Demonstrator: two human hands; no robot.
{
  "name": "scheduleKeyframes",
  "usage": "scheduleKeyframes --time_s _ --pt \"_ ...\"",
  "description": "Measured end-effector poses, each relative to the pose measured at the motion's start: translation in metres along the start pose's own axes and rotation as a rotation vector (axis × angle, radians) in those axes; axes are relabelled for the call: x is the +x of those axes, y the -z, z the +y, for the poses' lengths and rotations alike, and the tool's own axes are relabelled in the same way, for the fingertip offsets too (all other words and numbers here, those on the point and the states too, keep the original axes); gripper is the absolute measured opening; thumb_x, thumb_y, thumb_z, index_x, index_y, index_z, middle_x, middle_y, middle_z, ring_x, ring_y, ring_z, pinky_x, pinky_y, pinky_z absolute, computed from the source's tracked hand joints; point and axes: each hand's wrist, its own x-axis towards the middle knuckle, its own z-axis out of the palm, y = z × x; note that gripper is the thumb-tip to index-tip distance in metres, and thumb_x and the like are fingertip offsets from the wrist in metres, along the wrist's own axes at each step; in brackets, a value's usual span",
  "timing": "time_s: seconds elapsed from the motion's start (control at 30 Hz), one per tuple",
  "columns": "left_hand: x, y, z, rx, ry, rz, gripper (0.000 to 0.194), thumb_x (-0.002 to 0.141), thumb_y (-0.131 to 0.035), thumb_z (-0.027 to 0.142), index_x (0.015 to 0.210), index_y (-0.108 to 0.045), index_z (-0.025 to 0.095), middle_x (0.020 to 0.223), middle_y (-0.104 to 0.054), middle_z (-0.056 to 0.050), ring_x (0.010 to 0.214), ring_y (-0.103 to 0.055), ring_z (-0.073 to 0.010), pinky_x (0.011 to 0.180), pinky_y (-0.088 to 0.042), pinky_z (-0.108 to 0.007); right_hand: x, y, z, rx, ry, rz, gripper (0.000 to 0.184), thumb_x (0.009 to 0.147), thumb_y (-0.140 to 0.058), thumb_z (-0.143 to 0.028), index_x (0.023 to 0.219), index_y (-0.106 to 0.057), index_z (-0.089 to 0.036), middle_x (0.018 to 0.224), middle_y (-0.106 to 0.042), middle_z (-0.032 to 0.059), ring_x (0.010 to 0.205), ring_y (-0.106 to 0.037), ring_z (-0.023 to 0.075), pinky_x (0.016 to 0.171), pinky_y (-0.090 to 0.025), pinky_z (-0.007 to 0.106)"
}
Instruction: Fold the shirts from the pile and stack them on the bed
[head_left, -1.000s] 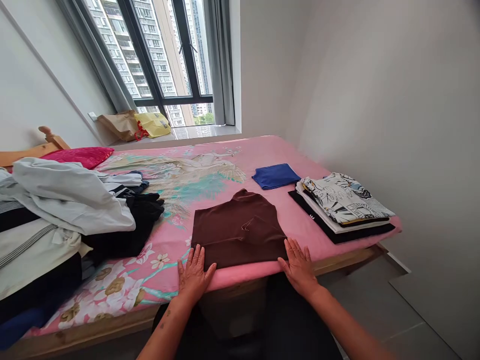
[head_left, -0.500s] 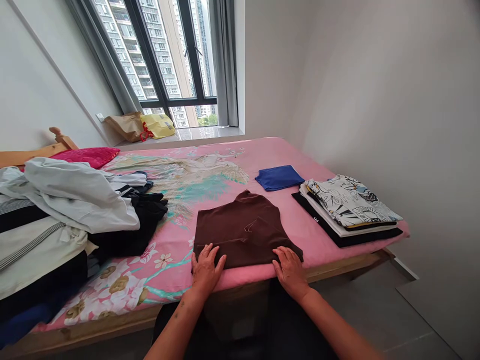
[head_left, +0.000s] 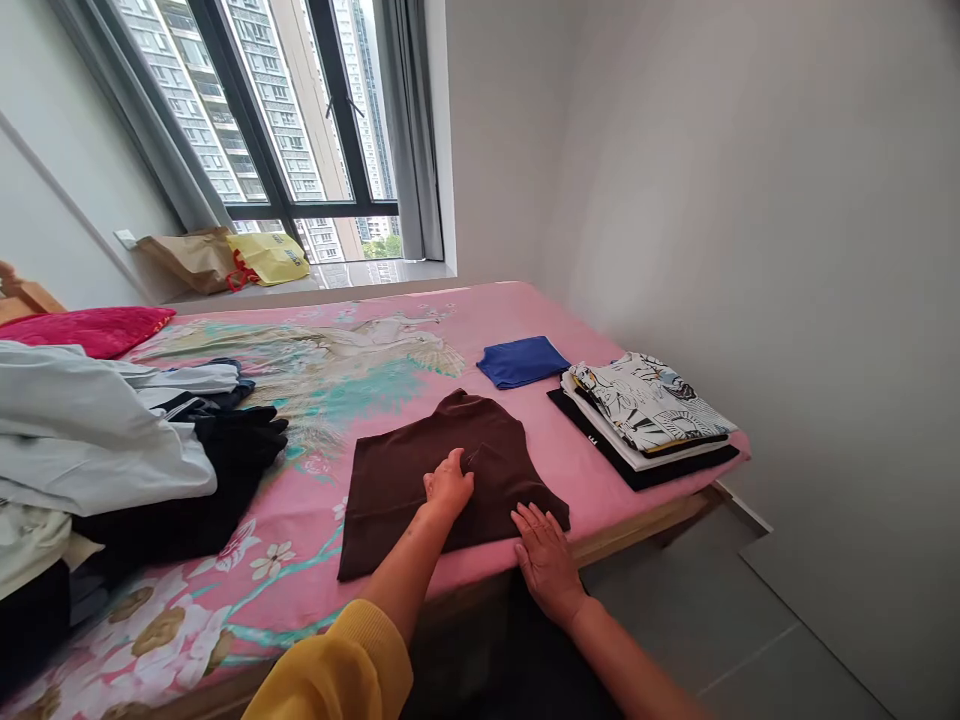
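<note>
A folded dark brown top lies on the pink floral bedsheet near the bed's front edge. My left hand rests on the middle of the brown top, fingers curled down onto the cloth. My right hand lies flat and open on the bed's edge at the top's near right corner. A yellow sleeve cuff shows on my left arm.
A stack of folded clothes with a printed white piece on top sits at the bed's right corner, a folded blue cloth behind it. A heap of unfolded white and black clothes covers the left. Paper bags stand on the windowsill.
My left hand has moved from the top's near left corner up onto its middle. My right hand stays at the near right corner. The view has shifted to the right.
</note>
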Motion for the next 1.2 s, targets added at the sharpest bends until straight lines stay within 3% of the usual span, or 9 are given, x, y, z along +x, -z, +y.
scheduleKeyframes --time_s 0.1,0.2,0.4,0.47,0.6,0.77,0.93,1.1,1.2 --pt "0.005 -0.007 -0.01 -0.025 0.021 0.024 0.035 0.083 -0.048 0.022 0.117 -0.055 0.023 0.114 -0.063 -0.006 0.106 -0.057 -0.0176 0.09 -0.041 -0.029 0.0 0.005 0.0 0.022 -0.007 -0.035 0.046 0.091 -0.039 -0.023 0.137 -0.039 -0.019 0.141 -0.042 0.0055 0.134 -0.03 0.0204 0.109 -0.027 0.043" --pt "0.005 -0.01 -0.016 -0.034 0.033 0.03 0.03 0.084 -0.045 0.021 0.111 -0.059 0.02 0.111 -0.063 -0.008 0.104 -0.058 -0.0172 0.089 -0.042 -0.027 0.005 0.016 -0.004 0.069 -0.032 -0.05 0.047 0.089 -0.04 -0.021 0.136 -0.04 -0.018 0.14 -0.043 0.0065 0.134 -0.031 0.0209 0.109 -0.029 0.045" --pt "0.017 -0.006 -0.012 -0.045 0.058 -0.036 0.049 0.07 -0.065 0.038 0.115 -0.057 0.02 0.103 -0.067 -0.01 0.098 -0.061 -0.0255 0.082 -0.044 -0.033 0.008 0.042 -0.016 0.152 -0.077 0.027 0.038 0.088 -0.041 -0.018 0.124 -0.051 -0.018 0.137 -0.046 0.0072 0.136 -0.027 0.021 0.111 -0.024 0.049" --pt "0.021 -0.006 -0.01 -0.046 0.064 -0.044 0.041 0.067 -0.067 0.038 0.104 -0.063 0.021 0.101 -0.068 -0.009 0.096 -0.062 -0.0268 0.08 -0.044 -0.033 0.005 0.045 -0.017 0.144 -0.078 0.027 0.036 0.088 -0.041 -0.018 0.122 -0.053 -0.019 0.136 -0.047 0.0066 0.136 -0.027 0.0208 0.111 -0.023 0.049" --pt "0.02 -0.009 -0.008 -0.083 0.036 -0.008 0.021 0.078 -0.055 0.036 0.091 -0.066 0.024 0.094 -0.07 -0.005 0.092 -0.062 -0.0224 0.077 -0.043 -0.03 -0.004 0.044 -0.014 0.073 -0.064 -0.064 0.045 0.088 -0.043 -0.022 0.133 -0.044 -0.018 0.142 -0.041 0.0076 0.136 -0.026 0.0231 0.111 -0.024 0.051" --pt "0.016 -0.011 -0.009 -0.131 0.005 0.058 0.022 0.082 -0.049 0.036 0.094 -0.063 0.023 0.094 -0.068 -0.004 0.088 -0.061 -0.0193 0.074 -0.042 -0.027 -0.011 0.042 -0.012 -0.004 -0.095 -0.17 0.05 0.089 -0.043 -0.028 0.138 -0.038 -0.018 0.147 -0.033 0.0058 0.138 -0.022 0.0242 0.111 -0.021 0.052" --pt "0.016 -0.01 -0.011 -0.129 0.013 0.063 0.021 0.081 -0.052 0.037 0.092 -0.064 0.023 0.09 -0.068 -0.004 0.084 -0.061 -0.0198 0.071 -0.042 -0.027 -0.003 0.042 -0.012 -0.026 -0.1 -0.19 0.052 0.092 -0.037 -0.033 0.142 -0.032 -0.018 0.15 -0.024 0.0045 0.14 -0.015 0.0236 0.113 -0.011 0.052" --pt "0.016 -0.011 -0.014 -0.134 0.016 0.054 0.019 0.082 -0.051 0.036 0.09 -0.064 0.024 0.091 -0.068 -0.003 0.086 -0.061 -0.019 0.071 -0.042 -0.026 0.002 0.037 -0.008 -0.028 -0.24 -0.325 0.062 0.091 -0.033 -0.047 0.143 -0.029 -0.013 0.15 -0.021 0.0099 0.139 -0.015 0.0285 0.11 -0.008 0.058" --pt "0.017 -0.012 -0.015 -0.133 0.012 0.044 0.019 0.082 -0.052 0.035 0.089 -0.065 0.023 0.091 -0.068 -0.003 0.087 -0.061 -0.0194 0.073 -0.042 -0.027 0.003 0.037 -0.007 -0.024 -0.257 -0.354 0.064 0.092 -0.027 -0.051 0.145 -0.023 -0.015 0.152 -0.015 0.0068 0.14 -0.011 0.0263 0.111 -0.003 0.057"
